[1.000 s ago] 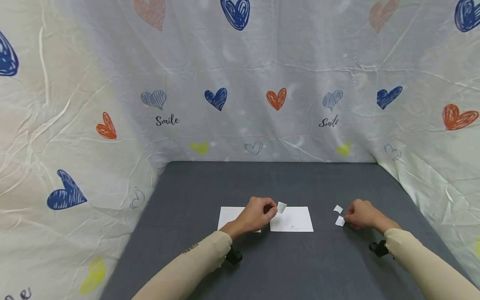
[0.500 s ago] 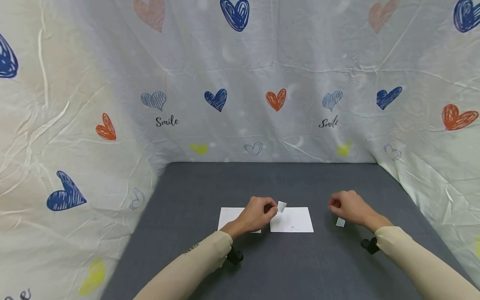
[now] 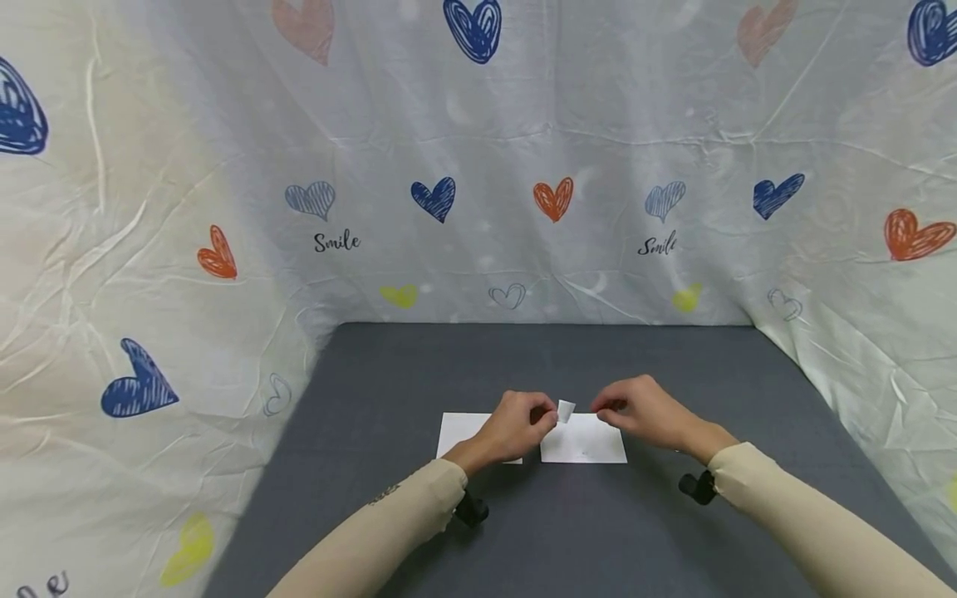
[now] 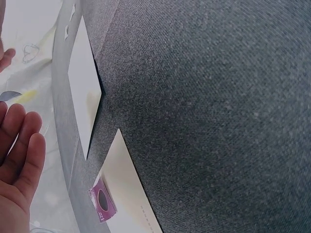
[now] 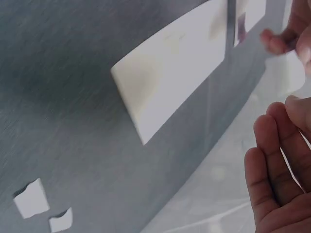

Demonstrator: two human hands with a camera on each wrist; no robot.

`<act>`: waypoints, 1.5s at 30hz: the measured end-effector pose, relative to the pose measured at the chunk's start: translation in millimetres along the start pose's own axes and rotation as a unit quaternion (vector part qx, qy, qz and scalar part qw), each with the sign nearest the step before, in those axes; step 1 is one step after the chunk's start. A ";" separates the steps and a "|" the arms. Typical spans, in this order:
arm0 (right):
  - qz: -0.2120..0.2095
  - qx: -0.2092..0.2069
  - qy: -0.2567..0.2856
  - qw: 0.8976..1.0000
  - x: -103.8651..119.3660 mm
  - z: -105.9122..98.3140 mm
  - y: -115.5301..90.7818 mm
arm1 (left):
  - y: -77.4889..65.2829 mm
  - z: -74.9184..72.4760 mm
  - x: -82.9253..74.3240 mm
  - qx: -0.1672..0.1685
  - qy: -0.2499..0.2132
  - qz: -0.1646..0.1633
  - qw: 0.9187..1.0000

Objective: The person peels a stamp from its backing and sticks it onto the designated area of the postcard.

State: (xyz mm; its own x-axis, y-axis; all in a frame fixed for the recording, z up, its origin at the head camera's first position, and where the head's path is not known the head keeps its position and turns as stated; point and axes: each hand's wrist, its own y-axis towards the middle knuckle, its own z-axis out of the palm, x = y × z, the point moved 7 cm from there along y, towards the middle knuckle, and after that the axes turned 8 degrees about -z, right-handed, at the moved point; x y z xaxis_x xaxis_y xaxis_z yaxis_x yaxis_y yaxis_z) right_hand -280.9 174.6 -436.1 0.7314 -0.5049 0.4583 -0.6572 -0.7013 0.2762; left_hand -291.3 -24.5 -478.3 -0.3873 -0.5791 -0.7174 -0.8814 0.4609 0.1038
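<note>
My left hand (image 3: pixel 516 423) pinches a small, stamp-sized piece of white paper (image 3: pixel 566 411) by its left edge, above the far edge of the right-hand white envelope (image 3: pixel 598 448). Facing it is my right hand (image 3: pixel 646 413), bent over the same envelope's far right corner, its fingertips a short gap from the paper. Nothing shows in the right fingers (image 5: pixel 262 182). A second white envelope (image 3: pixel 456 432) lies to the left, partly behind my left forearm. On its corner, in the left wrist view, sits a purple postage stamp (image 4: pixel 102 201) with a dark oval.
Two white paper scraps (image 5: pixel 31 199) lie on the dark grey table (image 3: pixel 419 365) to the right of the envelopes, mostly hidden by my right hand in the head view. A white curtain (image 3: pixel 463 108) printed with hearts hangs behind and at both sides.
My right hand has left the paper scraps and moved left, over to the right-hand envelope beside the left hand. The left hand has stayed in place with its piece of paper.
</note>
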 end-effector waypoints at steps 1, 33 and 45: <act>-0.008 0.003 0.002 1.000 3.5 2.4 2.4 | -0.1 0.3 -0.2 0.000 -0.001 0.001 1.000; -0.010 -0.027 0.010 1.000 17.3 28.1 15.7 | -0.1 -2.2 -8.4 -0.020 -0.001 0.028 0.999; 0.041 -0.034 0.025 0.998 8.2 7.9 16.4 | 11.4 -10.7 -21.5 -0.048 0.015 0.026 0.998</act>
State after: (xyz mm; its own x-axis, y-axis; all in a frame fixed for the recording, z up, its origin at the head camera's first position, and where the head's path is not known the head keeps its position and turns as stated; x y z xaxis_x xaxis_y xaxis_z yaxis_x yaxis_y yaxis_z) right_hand -284.3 154.9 -434.5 0.6656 -0.5330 0.5225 -0.7270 -0.6213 0.2923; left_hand -295.9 -14.1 -454.3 -0.4402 -0.5757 -0.6891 -0.8808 0.4259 0.2069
